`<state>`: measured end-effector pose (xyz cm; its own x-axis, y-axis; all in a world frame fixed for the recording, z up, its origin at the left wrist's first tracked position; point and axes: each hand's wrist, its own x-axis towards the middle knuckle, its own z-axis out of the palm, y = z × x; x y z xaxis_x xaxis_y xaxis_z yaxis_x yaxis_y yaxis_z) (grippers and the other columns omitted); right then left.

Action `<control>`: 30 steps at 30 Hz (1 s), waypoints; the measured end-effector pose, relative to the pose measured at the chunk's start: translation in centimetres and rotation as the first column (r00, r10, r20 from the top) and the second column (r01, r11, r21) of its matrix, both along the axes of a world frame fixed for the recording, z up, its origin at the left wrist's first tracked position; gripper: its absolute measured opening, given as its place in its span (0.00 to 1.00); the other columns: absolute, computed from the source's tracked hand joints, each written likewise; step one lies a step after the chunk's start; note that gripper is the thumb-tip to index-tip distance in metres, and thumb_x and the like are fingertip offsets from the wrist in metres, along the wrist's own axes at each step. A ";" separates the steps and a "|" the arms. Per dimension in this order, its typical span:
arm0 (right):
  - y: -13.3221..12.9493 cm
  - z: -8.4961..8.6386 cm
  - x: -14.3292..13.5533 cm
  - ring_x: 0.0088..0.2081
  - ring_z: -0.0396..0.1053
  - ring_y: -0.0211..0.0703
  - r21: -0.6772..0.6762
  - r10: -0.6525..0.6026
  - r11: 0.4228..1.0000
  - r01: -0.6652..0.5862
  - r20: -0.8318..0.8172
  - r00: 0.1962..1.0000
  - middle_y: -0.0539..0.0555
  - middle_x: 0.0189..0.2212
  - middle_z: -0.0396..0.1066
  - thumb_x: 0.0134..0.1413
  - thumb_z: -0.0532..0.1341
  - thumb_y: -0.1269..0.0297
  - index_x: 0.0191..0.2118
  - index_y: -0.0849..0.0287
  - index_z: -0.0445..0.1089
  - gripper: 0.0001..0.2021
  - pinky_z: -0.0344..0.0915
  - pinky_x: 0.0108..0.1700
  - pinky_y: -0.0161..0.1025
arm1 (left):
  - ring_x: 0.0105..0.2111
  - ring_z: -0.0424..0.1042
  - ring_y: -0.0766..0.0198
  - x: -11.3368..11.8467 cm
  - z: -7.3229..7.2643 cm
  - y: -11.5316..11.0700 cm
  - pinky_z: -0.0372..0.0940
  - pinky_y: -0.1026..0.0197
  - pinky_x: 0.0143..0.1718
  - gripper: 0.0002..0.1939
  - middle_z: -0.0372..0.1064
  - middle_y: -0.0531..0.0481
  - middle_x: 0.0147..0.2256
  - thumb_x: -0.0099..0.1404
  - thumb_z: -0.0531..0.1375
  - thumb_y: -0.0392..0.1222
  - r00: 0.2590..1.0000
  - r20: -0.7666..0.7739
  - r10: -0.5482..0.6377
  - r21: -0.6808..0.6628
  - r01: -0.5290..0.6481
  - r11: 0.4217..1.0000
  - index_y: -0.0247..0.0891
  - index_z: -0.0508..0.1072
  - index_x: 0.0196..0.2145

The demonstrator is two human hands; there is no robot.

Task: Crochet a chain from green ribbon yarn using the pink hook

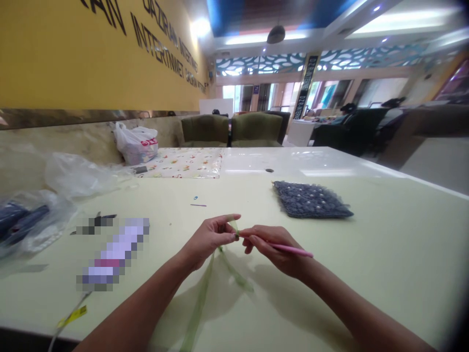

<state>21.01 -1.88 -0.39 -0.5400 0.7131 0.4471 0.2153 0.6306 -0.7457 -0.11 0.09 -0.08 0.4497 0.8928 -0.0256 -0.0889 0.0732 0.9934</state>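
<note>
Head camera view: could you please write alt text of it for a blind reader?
A person's left hand pinches a sheer green ribbon above a pale table while the right hand holds a slim pink tool pointed toward it. Beyond the right hand lies a dark, textured piece dotted with white beads; a white plastic bag stands near the left wall.

Yellow wall's (58, 58) on L, green chairs (256, 129) in bkgd.

Bright ceiling lights (403, 23), glare on glossy tabletop (249, 160), soft shadows, blurred background, stretched edges
</note>
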 end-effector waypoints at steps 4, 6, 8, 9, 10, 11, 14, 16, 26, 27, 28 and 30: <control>-0.1 -0.4 -0.7 0.28 0.68 0.35 0.235 -0.169 0.959 0.156 0.034 0.985 0.53 0.30 0.71 0.64 0.53 0.69 0.40 0.60 0.71 0.09 0.64 0.31 0.34 | 0.33 0.66 0.67 0.3 0.0 -0.2 0.57 0.58 0.44 0.30 0.68 0.54 0.29 0.55 0.67 0.36 0.998 0.013 0.059 0.006 -0.059 0.998 0.37 0.69 0.56; -0.2 -0.6 -1.2 0.26 0.64 0.35 0.375 -0.261 0.900 0.221 0.057 0.964 0.51 0.27 0.69 0.63 0.53 0.70 0.33 0.60 0.68 0.09 0.60 0.29 0.34 | 0.33 0.65 0.67 0.6 -0.1 -0.5 0.58 0.58 0.44 0.31 0.67 0.55 0.29 0.55 0.66 0.35 0.994 0.033 0.105 0.010 -0.105 0.994 0.36 0.68 0.57; -0.3 -0.9 -1.8 0.26 0.63 0.36 0.504 -0.357 0.821 0.266 0.091 0.930 0.52 0.26 0.68 0.63 0.53 0.71 0.31 0.61 0.67 0.10 0.58 0.30 0.35 | 0.33 0.65 0.67 1.1 -0.2 -0.8 0.58 0.58 0.46 0.31 0.67 0.55 0.29 0.56 0.66 0.36 0.987 0.050 0.152 0.024 -0.153 0.988 0.35 0.67 0.57; -0.4 -1.1 -2.1 0.27 0.63 0.37 0.567 -0.414 0.773 0.286 0.108 0.904 0.52 0.26 0.67 0.62 0.53 0.72 0.30 0.61 0.66 0.10 0.58 0.31 0.35 | 0.33 0.65 0.67 1.3 -0.3 -1.1 0.58 0.57 0.46 0.31 0.67 0.55 0.28 0.56 0.66 0.37 0.983 0.053 0.175 0.034 -0.177 0.984 0.34 0.67 0.58; -0.4 -1.3 -2.4 0.28 0.62 0.38 0.625 -0.473 0.719 0.305 0.119 0.873 0.53 0.26 0.67 0.62 0.53 0.72 0.29 0.60 0.66 0.10 0.57 0.31 0.36 | 0.32 0.65 0.67 1.6 -0.3 -1.3 0.59 0.57 0.47 0.32 0.67 0.55 0.28 0.56 0.66 0.37 0.979 0.051 0.198 0.043 -0.200 0.979 0.34 0.67 0.58; -0.4 -1.5 -2.6 0.27 0.61 0.39 0.675 -0.528 0.664 0.320 0.121 0.840 0.52 0.25 0.66 0.61 0.54 0.73 0.27 0.60 0.65 0.11 0.57 0.32 0.37 | 0.32 0.65 0.66 1.8 -0.4 -1.6 0.59 0.57 0.47 0.32 0.67 0.55 0.28 0.56 0.66 0.37 0.975 0.046 0.218 0.047 -0.220 0.974 0.33 0.67 0.58; -0.6 -1.9 -3.2 0.26 0.57 0.40 0.778 -0.642 0.527 0.342 0.101 0.760 0.51 0.22 0.62 0.60 0.54 0.73 0.24 0.59 0.63 0.13 0.54 0.31 0.39 | 0.31 0.65 0.67 2.6 -0.4 -2.3 0.58 0.57 0.48 0.33 0.68 0.56 0.27 0.54 0.66 0.36 0.962 0.060 0.267 0.006 -0.268 0.963 0.33 0.67 0.58; -0.6 -2.0 -3.5 0.26 0.55 0.41 0.808 -0.679 0.472 0.353 0.077 0.730 0.51 0.22 0.60 0.60 0.54 0.73 0.24 0.58 0.62 0.13 0.53 0.31 0.39 | 0.31 0.66 0.68 2.9 -0.5 -2.5 0.58 0.59 0.48 0.31 0.67 0.57 0.26 0.53 0.67 0.37 0.950 0.109 0.292 -0.075 -0.285 0.956 0.34 0.69 0.56; -0.3 -1.2 -1.5 0.30 0.63 0.39 0.657 -0.348 0.711 0.251 0.018 0.937 0.53 0.29 0.66 0.62 0.56 0.71 0.33 0.60 0.67 0.06 0.60 0.32 0.35 | 0.36 0.71 0.64 1.0 0.2 -1.0 0.59 0.59 0.49 0.23 0.74 0.45 0.36 0.51 0.68 0.31 0.949 0.316 -0.002 -0.344 0.116 0.932 0.31 0.76 0.47; -0.3 -1.1 -1.3 0.30 0.64 0.38 0.625 -0.329 0.741 0.245 0.020 0.944 0.53 0.29 0.66 0.62 0.57 0.71 0.34 0.59 0.68 0.05 0.61 0.32 0.34 | 0.35 0.71 0.65 0.8 0.3 -0.9 0.59 0.59 0.49 0.24 0.73 0.45 0.36 0.51 0.68 0.30 0.948 0.319 0.003 -0.341 0.112 0.933 0.31 0.76 0.47; -0.2 -1.0 -1.1 0.30 0.64 0.38 0.602 -0.316 0.761 0.242 0.019 0.949 0.53 0.30 0.67 0.62 0.57 0.71 0.34 0.59 0.69 0.05 0.61 0.32 0.34 | 0.35 0.71 0.65 0.7 0.4 -0.8 0.59 0.59 0.49 0.24 0.73 0.46 0.35 0.51 0.67 0.29 0.947 0.320 0.012 -0.338 0.102 0.936 0.31 0.76 0.47; -0.2 -0.7 -0.9 0.30 0.65 0.37 0.573 -0.298 0.784 0.240 0.009 0.954 0.53 0.31 0.67 0.61 0.58 0.71 0.35 0.59 0.70 0.05 0.62 0.31 0.34 | 0.34 0.70 0.67 0.5 0.5 -0.6 0.59 0.60 0.48 0.24 0.72 0.48 0.33 0.50 0.67 0.28 0.947 0.320 0.032 -0.337 0.082 0.938 0.32 0.76 0.47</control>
<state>20.14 -2.13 -1.12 -0.4240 0.4763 0.7703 0.4893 0.8362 -0.2477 0.37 -0.52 0.39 0.5072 0.8429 -0.1797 -0.3871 0.4091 0.8263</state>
